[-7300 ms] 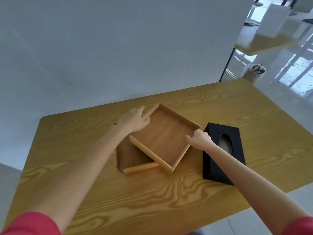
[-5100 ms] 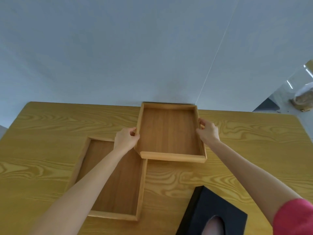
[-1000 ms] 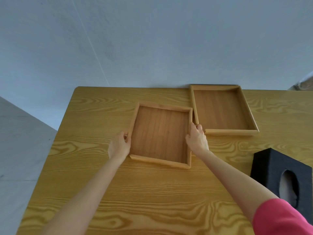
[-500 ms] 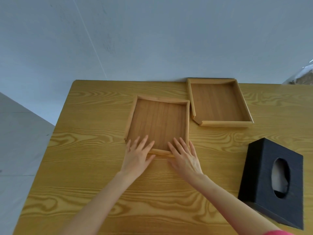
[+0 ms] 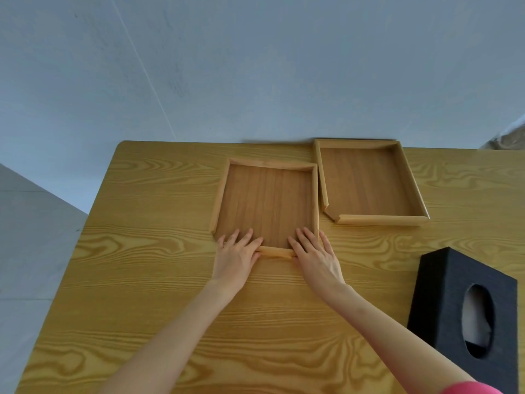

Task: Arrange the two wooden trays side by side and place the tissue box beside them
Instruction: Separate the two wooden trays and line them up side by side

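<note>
Hands [image 5: 279, 258] flat on left tray [image 5: 267, 200]

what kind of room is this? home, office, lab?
Hard to pin down; likely an office or a staged recording room. A wood-grain table stands against a bare grey wall, with pale floor at the left. Only two wooden trays and a black tissue box are on it.

Wooden trays [image 5: 267, 200], matt black tissue box [image 5: 443, 305]
</note>
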